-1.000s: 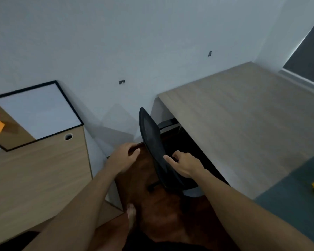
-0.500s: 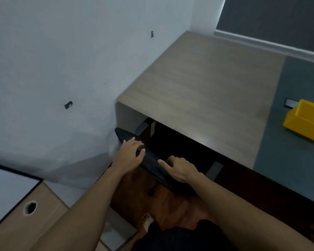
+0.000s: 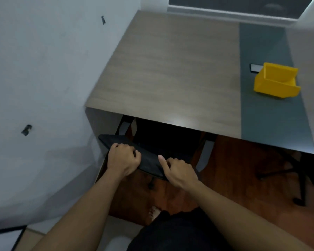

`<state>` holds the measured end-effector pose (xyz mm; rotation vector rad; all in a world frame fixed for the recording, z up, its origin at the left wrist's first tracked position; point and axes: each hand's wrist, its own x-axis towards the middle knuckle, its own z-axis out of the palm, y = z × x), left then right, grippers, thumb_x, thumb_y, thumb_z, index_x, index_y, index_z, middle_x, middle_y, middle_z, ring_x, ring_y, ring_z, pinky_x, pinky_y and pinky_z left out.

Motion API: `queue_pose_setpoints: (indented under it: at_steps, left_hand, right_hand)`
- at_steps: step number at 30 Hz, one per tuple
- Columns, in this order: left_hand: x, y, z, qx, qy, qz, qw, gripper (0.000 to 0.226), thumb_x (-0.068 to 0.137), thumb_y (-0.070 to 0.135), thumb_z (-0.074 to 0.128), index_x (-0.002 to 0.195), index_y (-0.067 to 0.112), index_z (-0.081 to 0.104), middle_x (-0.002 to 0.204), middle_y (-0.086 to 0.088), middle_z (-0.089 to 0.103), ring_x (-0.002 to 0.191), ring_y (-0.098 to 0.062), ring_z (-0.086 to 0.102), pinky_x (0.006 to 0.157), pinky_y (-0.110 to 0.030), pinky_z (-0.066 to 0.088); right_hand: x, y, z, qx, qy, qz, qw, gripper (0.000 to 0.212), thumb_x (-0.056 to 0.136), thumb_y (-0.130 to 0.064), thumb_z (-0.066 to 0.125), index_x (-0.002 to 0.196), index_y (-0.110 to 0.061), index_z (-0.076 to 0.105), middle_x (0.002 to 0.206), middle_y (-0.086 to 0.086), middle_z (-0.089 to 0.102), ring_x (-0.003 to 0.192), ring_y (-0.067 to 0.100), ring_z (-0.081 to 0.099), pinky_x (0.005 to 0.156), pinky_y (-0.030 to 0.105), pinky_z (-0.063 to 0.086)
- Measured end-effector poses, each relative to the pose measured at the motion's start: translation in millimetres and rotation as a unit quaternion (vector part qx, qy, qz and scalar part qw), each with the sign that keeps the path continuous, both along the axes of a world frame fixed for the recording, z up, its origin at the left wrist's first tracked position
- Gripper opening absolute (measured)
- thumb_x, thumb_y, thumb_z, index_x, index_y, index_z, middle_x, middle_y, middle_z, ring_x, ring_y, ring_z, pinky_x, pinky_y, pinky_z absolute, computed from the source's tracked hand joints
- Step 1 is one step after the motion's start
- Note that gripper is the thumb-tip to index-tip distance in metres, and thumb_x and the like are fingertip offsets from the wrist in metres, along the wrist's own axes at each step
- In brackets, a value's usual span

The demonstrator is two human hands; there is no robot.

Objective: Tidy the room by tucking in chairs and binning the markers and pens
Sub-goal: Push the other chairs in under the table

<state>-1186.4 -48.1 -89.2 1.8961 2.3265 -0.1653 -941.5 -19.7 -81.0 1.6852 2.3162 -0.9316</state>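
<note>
A black mesh office chair (image 3: 149,161) stands at the near edge of the wooden desk (image 3: 170,69), its seat dark and mostly hidden under the desktop. Both hands hold the top of its backrest. My left hand (image 3: 123,160) curls over the left part of the rim. My right hand (image 3: 179,173) grips the right part, thumb lying on top. A yellow bin (image 3: 275,81) sits on the desk's grey-green strip at the right. No markers or pens are visible.
A white wall (image 3: 43,87) runs along the left, close to the chair. A small dark-framed card (image 3: 256,67) lies behind the bin. The legs of a second chair (image 3: 288,174) show under the desk at right. The floor is dark red-brown wood.
The view swung right and down over the desk. The chair's backrest turned from edge-on to square with the desk, and both hands closed on its top rim as it moved toward the desk.
</note>
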Motion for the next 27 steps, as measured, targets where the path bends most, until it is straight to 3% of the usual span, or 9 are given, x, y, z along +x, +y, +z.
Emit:
queue_pose_setpoints:
  at_steps: [5,13,27]
  left_hand:
    - [-4,23,-3,0.021,0.004,0.001,1.0,0.055,0.095,0.049,0.035,0.068,0.02,0.073,0.073,0.0,0.071,0.074,-0.022,0.064,0.091,-0.042,0.047]
    - [-3,78,-2,0.034,0.004,0.031,0.999,0.058,0.096,0.051,0.035,0.067,0.02,0.074,0.072,-0.001,0.071,0.072,-0.025,0.064,0.09,-0.043,0.045]
    - [-3,153,2,0.031,-0.016,0.06,0.998,0.057,0.097,0.055,0.034,0.075,0.024,0.076,0.08,0.001,0.073,0.08,-0.024,0.065,0.091,-0.044,0.044]
  right_hand:
    - [-5,25,-2,0.065,-0.003,-0.024,0.998,0.088,0.097,-0.086,0.009,0.094,-0.022,0.069,0.078,0.003,0.065,0.071,0.024,0.062,0.067,0.041,0.055]
    - [-8,89,-1,0.108,-0.014,-0.036,0.993,0.082,0.098,-0.083,0.013,0.073,-0.024,0.065,0.065,-0.003,0.061,0.063,0.022,0.06,0.067,0.04,0.055]
    - [-15,183,-3,0.131,-0.027,-0.03,0.991,0.074,0.1,-0.073,0.029,0.071,-0.019,0.068,0.062,-0.002,0.058,0.064,0.025,0.058,0.06,0.036,0.043]
